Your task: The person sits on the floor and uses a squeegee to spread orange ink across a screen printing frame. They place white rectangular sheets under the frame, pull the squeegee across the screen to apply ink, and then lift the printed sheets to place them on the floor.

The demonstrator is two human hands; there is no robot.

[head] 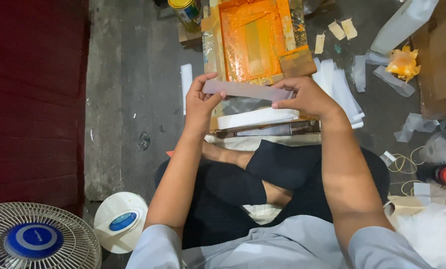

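Nearby, orange screen frame (253, 40) (ink-smeared) beyond strip (248, 90).

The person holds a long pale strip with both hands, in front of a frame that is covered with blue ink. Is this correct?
Not quite. The ink on the frame is orange, not blue, as the head view shows. The rest is right: the left hand and the right hand each hold one end of the long pale strip in front of that frame.

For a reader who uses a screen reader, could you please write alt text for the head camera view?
Seen from above, a seated person's left hand and right hand hold a thin pale strip by its ends. Ahead on the floor lies an orange-stained screen frame, with paper scraps beside it and a fan at lower left.
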